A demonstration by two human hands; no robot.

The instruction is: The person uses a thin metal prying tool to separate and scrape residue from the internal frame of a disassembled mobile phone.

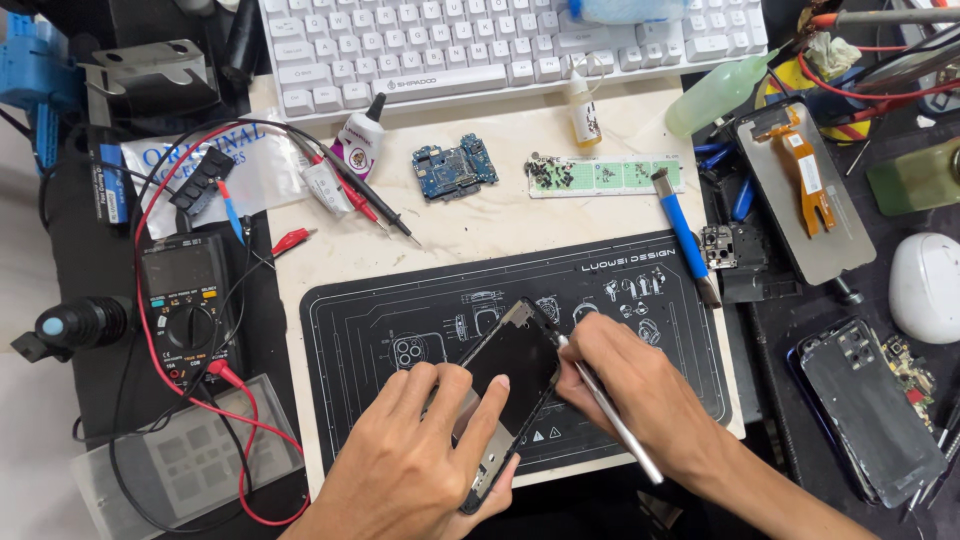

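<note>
Two bare hands work over a black repair mat [400, 300] printed with white line drawings, which lies on a pale, marbled tabletop [500, 215]. At the far edge sits a white keyboard [500, 45]. Left of the mat, a dark multimeter [190, 310] with red and black leads rests by a clear plastic bag [255, 165] with blue lettering. On the right, a grey phone back panel [805, 190] with an orange flex cable lies above a second opened phone [870, 405].

On the mat's near edge, the left hand [420, 460] curls its fingers around a black phone frame [510, 385], tilted up on its side. The right hand [630, 385] pinches a slim metal tool [615, 420], its tip touching the frame's upper edge.

Smaller items beyond the mat: a blue circuit board [455, 170], a green-and-white strip tray [605, 175] of tiny screws, a blue-handled brush [685, 235], and a small white glue bottle [362, 140] with a black nozzle.
</note>
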